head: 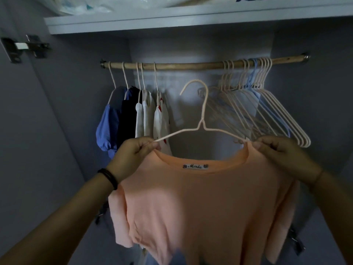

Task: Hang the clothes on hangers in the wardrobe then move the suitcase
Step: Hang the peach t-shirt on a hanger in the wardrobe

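A peach T-shirt [200, 203] with a small neck label hangs in front of me inside the open wardrobe. A pale pink wire hanger [202, 119] stands upright above its neckline, hook free, below the wooden rail [191, 65]. My left hand [133, 155] pinches the hanger's left arm together with the shirt's left shoulder. My right hand [278, 152] pinches the shirt's right shoulder where the hanger's right arm goes under the fabric. The suitcase is out of view.
Several garments [131, 119], blue, black and white, hang at the rail's left end. A bunch of bare hangers [263, 104] crowds the right end. The rail's middle is bare. A white shelf [172, 20] with bags runs overhead. A door hinge [24, 47] sits at left.
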A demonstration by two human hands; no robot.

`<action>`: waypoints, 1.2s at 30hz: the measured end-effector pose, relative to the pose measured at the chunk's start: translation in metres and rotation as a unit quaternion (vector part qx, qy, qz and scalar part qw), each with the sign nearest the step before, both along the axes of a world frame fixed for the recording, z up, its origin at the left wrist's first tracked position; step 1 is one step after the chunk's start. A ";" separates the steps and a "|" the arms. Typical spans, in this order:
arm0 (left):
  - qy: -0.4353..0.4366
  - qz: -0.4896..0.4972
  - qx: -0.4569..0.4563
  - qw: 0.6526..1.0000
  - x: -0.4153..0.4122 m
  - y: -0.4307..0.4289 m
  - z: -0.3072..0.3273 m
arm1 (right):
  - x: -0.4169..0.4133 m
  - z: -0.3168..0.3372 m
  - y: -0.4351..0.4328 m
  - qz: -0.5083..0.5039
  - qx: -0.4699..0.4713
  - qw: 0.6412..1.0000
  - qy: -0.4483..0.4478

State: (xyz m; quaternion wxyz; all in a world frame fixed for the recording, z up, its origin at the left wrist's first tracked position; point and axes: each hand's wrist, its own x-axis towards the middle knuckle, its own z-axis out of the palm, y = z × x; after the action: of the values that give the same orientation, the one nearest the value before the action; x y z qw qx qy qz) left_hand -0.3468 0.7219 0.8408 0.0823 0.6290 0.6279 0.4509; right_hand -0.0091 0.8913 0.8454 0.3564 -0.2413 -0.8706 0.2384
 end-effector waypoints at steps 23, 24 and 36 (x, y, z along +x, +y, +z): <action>-0.096 -0.044 0.037 0.994 0.132 0.034 -0.043 | 0.126 -0.030 -0.110 -0.166 -0.359 0.912 0.110; -0.121 -0.069 0.025 0.990 0.146 0.031 -0.044 | 0.126 -0.030 -0.115 -0.179 -0.361 0.909 0.108; -0.290 -0.229 -0.158 0.916 0.232 0.044 -0.054 | 0.089 -0.023 -0.123 -0.229 -0.274 0.932 0.061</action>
State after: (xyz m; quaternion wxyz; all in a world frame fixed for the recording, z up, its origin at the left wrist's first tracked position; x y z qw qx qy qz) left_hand -0.1143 0.7655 0.7868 0.4605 0.5759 0.4782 0.4770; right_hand 0.0802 0.7683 0.8221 0.3737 -0.5072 -0.6690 0.3944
